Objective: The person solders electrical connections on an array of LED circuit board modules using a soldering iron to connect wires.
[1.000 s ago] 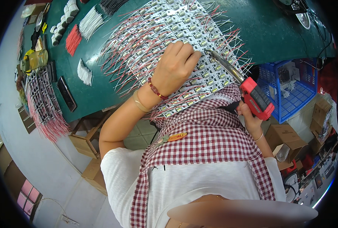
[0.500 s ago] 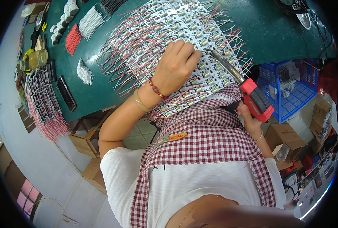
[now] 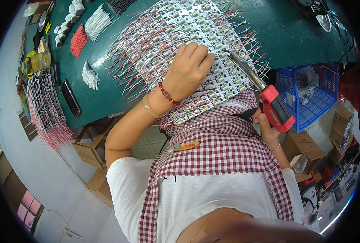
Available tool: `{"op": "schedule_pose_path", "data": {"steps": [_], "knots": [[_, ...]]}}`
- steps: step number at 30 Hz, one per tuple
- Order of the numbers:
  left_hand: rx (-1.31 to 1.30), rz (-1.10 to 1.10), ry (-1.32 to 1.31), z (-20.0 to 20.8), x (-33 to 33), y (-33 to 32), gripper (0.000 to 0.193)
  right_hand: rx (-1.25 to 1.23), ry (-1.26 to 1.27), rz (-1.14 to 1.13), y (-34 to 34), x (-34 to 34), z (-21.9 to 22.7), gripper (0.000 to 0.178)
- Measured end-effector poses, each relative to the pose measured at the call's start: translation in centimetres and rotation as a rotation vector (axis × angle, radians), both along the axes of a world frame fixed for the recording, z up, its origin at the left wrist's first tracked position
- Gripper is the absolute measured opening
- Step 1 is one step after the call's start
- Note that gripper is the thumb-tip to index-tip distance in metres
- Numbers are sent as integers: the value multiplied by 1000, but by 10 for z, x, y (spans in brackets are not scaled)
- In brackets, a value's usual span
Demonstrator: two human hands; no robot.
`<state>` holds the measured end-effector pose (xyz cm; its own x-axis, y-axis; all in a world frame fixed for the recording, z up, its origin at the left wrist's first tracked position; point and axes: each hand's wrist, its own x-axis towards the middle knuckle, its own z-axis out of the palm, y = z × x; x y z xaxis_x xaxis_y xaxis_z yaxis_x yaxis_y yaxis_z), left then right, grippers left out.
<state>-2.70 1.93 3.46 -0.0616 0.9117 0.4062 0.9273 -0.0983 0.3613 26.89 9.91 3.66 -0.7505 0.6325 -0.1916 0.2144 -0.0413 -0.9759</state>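
Observation:
My left hand rests over a large panel of white circuit boards, its fingers curled down and closed. Whatever its fingertips hold is hidden beneath the hand. Many red and white wires stick out from both sides of the panel. In my right hand is a red and black soldering gun, gripped by its handle. Its metal barrel slants up and left across the panel's right part, with the dark tip close to my left fingers but apart from them.
On the green table lie white wires, red wires, a short white wire bunch and a phone. Wired boards hang over the left edge. A blue basket and cardboard boxes stand right.
The soldering gun has shifted slightly right and down, so its tip is farther from my left fingers. My left hand has barely moved.

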Motion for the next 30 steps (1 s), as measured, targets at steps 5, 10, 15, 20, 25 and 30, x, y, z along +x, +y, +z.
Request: {"op": "schedule_pose_path", "data": {"steps": [5,10,15,20,25,30], "knots": [[0,6,32,-1,0,0,24,-22,-12,-13,-2,-1,-3,34],[3,8,32,-1,0,0,23,108,-96,21,-4,0,-11,20],[6,2,23,-2,0,0,22,68,-81,-12,-5,-2,-7,30],[-5,7,34,-2,0,0,21,-84,36,-86,1,-12,7,42],[-27,23,76,-2,1,-1,20,-66,58,-39,0,-10,5,48],[-5,56,157,0,0,-2,19,-76,67,-36,-2,-9,6,50]]}}
